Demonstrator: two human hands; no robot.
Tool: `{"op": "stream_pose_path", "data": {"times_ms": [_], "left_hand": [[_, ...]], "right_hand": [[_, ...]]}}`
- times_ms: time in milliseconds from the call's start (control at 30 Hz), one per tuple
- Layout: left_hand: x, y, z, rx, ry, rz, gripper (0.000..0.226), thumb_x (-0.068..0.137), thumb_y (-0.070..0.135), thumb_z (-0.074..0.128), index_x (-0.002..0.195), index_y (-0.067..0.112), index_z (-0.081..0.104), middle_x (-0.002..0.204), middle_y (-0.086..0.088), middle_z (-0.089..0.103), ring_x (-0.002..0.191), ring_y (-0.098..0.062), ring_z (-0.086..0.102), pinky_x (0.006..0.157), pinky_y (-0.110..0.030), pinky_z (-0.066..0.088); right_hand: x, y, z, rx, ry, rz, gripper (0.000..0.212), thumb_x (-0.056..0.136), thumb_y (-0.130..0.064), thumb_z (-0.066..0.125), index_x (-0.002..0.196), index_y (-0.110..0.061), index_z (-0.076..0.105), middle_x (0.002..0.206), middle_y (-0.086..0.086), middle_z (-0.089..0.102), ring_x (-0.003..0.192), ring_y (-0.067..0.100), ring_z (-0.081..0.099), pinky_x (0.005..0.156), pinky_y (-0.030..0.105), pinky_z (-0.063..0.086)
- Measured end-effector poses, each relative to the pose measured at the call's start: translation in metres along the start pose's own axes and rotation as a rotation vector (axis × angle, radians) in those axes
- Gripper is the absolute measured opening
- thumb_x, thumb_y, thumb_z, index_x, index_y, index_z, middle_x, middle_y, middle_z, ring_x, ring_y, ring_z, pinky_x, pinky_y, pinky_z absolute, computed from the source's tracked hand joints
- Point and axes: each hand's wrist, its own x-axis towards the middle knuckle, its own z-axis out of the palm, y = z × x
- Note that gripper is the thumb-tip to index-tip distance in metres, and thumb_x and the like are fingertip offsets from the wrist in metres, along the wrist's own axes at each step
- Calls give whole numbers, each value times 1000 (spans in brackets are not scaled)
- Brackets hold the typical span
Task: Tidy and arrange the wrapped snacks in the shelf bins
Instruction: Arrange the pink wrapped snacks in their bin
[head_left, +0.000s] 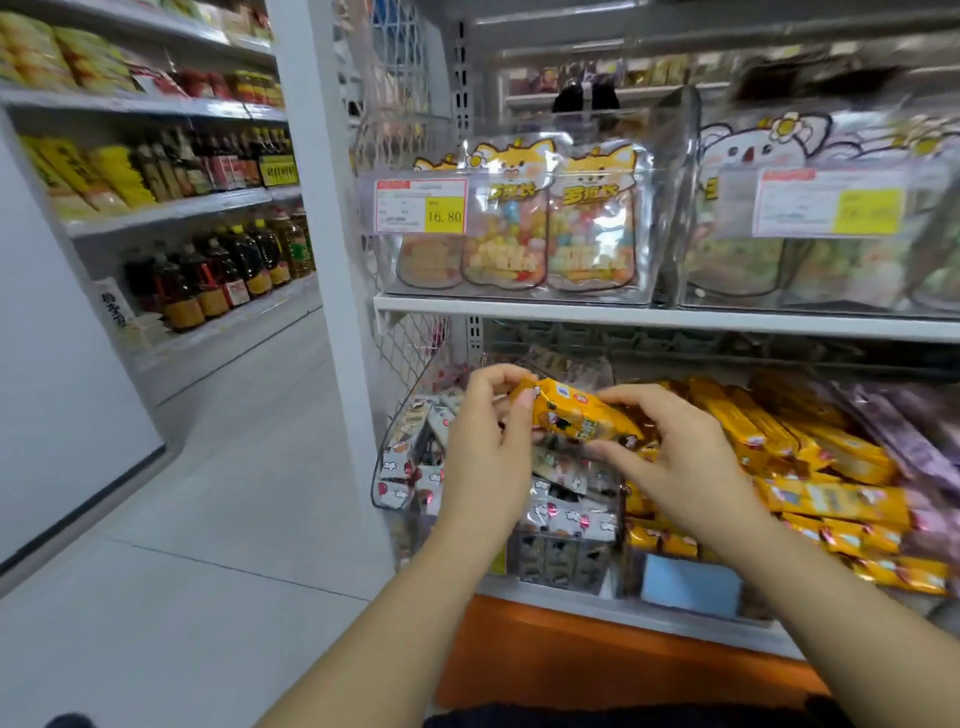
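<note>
Wrapper film on the yellow snack bar (576, 413) looks thin and glossy, so I judge the bar to be light, a little slippery and easy to crush in the middle. It is better taken by the sealed ends, or lightly along the sides. The snack bar is in the air, tilted down to the right, above the clear bin (383, 467) of white-wrapped snacks (571, 514) on the lower shelf. The left hand (488, 441) pinches its left end between thumb and fingers; the right hand (685, 457) holds the right part, fingers bent over the top and thumb below — both grips are narrow and closed on the bar. Just right of the clear bin lies a pile of similar yellow bars (810, 467) — probably its proper place — and further right are purple packs (909, 441). On the shelf above stand cat-shaped bags (550, 223) beside a price tag (421, 205).
</note>
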Motion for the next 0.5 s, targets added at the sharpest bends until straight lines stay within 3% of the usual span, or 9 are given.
{"op": "stream_pose_path", "data": {"times_ms": [167, 333, 500], "left_hand": [[-11, -16, 27, 423, -249, 149, 30, 98, 17, 46, 127, 25, 50, 129, 10, 40, 114, 2, 41, 90, -2, 30], [-20, -29, 47, 695, -514, 173, 38, 98, 19, 46, 135, 27, 50, 142, 8, 40, 129, -14, 37, 110, -32, 29], [-23, -30, 53, 741, -545, 149, 36, 99, 22, 46, 134, 26, 51, 147, 8, 32, 123, -15, 47, 109, -39, 33]], "right_hand": [[-32, 32, -29, -104, 111, 202, 39, 78, -28, 74, 112, -22, 56, 96, -12, 55, 85, 9, 53, 66, 16, 37], [-48, 52, -40, -255, 95, 336, 34, 78, -31, 74, 105, -18, 56, 88, -9, 52, 78, 11, 49, 65, 27, 38], [-53, 65, -34, -455, 2, 248, 26, 75, -36, 75, 89, -21, 60, 89, -3, 62, 81, 20, 57, 76, 38, 42]]}}
